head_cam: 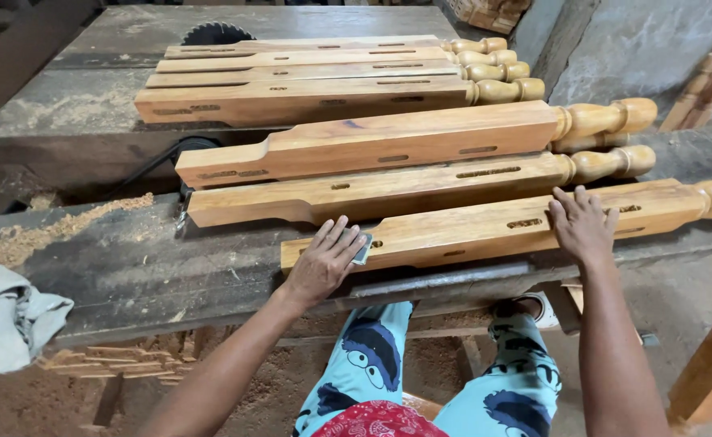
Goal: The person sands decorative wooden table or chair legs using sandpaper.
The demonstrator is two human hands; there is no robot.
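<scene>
A long wooden furniture leg [485, 228] with mortise slots and a turned end lies across the near edge of a dark workbench [129, 267]. My left hand [322, 263] presses a small grey piece of sandpaper [361, 247] flat against the leg's left end. My right hand [582, 225] rests palm down on the leg farther right, fingers spread, steadying it. Two similar legs [388, 190] lie just behind it.
Several more turned legs [323, 77] are stacked on the table saw top, next to a circular saw blade [214, 32]. Sawdust [40, 235] lies at left near a grey rag [4, 320]. My knees in patterned blue trousers [372, 364] are below the bench.
</scene>
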